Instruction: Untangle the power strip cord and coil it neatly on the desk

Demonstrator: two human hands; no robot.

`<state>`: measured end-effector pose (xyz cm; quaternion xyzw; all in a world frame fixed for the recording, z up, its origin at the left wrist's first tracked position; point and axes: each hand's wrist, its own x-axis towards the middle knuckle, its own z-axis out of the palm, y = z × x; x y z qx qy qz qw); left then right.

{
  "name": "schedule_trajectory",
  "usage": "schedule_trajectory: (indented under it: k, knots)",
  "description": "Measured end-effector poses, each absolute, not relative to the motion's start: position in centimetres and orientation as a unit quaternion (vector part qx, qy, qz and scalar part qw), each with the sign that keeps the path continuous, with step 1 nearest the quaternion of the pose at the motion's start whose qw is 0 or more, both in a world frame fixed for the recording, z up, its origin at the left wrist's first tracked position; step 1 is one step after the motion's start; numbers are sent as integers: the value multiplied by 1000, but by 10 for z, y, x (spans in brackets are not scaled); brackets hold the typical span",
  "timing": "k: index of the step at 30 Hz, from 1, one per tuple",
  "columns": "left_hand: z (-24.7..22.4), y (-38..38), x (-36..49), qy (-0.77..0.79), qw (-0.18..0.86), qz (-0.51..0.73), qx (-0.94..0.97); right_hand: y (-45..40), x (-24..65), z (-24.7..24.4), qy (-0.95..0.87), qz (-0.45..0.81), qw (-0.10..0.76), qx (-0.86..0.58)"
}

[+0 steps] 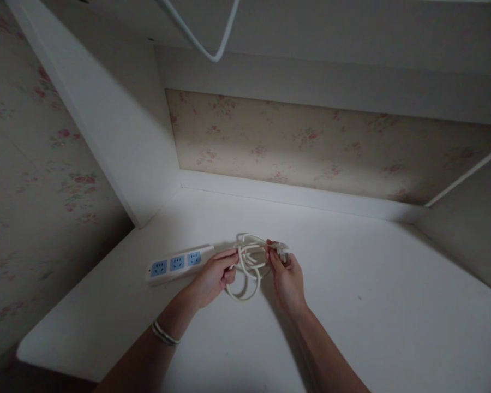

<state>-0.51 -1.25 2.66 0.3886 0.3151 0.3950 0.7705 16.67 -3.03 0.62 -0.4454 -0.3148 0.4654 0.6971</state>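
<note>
A white power strip with three blue sockets lies on the white desktop, just left of my hands. Its white cord is gathered in loose loops between them. My left hand pinches the left side of the loops, its fingers closed on the cord. The plug end of the cord is at my right hand, whose fingers are closed around it. Part of the plug is hidden behind those fingers.
The white desktop runs beneath both hands. A white side panel stands at the left, another panel at the right. A white cable hangs from above. Floral wallpaper shows behind.
</note>
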Motion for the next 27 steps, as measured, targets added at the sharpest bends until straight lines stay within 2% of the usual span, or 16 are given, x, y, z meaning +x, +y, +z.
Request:
schedule_trajectory:
  k: [5, 12, 19, 27]
  knots:
    - [24, -11, -4, 351, 740, 417, 394, -41, 161, 12, -411, 447, 662, -438]
    - [21, -11, -2, 327, 733, 426, 418, -40, 156, 10, -348, 446, 742, -360]
    - [16, -8, -1, 373, 683, 411, 476, -40, 165, 14, -359, 418, 711, -435]
    - [22, -11, -1, 401, 659, 382, 509, -42, 159, 17, -363, 476, 692, -403]
